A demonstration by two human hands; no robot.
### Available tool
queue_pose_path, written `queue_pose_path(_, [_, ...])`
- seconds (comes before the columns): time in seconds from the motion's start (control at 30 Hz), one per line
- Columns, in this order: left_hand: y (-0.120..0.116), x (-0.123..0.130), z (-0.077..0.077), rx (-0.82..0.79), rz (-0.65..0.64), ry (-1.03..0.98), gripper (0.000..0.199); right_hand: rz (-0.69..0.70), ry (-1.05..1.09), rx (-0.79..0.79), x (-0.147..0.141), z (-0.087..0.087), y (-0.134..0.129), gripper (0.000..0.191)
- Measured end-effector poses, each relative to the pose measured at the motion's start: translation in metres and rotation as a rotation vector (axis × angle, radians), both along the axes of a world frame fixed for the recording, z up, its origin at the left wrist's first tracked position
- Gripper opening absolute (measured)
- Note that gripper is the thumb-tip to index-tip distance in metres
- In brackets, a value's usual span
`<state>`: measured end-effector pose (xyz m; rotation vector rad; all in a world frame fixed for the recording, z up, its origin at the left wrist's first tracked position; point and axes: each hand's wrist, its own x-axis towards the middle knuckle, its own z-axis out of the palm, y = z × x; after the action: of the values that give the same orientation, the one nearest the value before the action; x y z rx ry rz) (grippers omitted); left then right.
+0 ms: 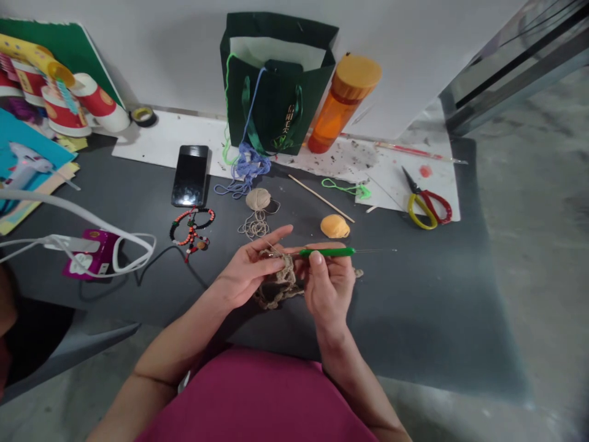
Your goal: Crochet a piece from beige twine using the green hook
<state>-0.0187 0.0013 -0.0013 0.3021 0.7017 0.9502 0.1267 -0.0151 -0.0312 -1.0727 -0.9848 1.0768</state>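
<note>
Center frame, right hand (329,283) pinches green crochet hook (326,252) against the loops; left hand (248,273), partly spread, pinches twine work (278,285).

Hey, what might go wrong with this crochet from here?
The loose twine coiled below the twine ball might tangle or catch on the nearby beaded strand. The crocheted piece, pinched by the left hand, looks loose, so stitches may slip off the crochet hook in the right hand.
</note>
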Motion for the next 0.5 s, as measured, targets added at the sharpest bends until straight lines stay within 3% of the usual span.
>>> queue_pose_path(0.13, [0.0,0.002,-0.002,0.01,0.061,0.02,0.048,-0.075,-0.296,0.188,0.0,0.003,-0.001,0.008])
queue_pose_path(0.23, [0.001,0.003,-0.005,-0.026,0.115,0.06,0.053,-0.089,-0.531,0.433,-0.002,0.005,0.0,0.021])
queue_pose_path(0.3, [0.001,0.004,-0.005,-0.058,0.116,0.056,0.056,-0.106,-0.57,0.526,-0.005,0.006,0.0,0.028])
queue_pose_path(0.4, [0.001,0.004,-0.005,-0.103,0.063,-0.001,0.06,-0.149,-0.461,0.45,-0.01,0.004,-0.002,0.023])
queue_pose_path(0.5, [0.001,0.004,-0.005,-0.115,0.021,-0.036,0.063,-0.172,-0.22,0.204,-0.013,-0.001,-0.006,0.01])
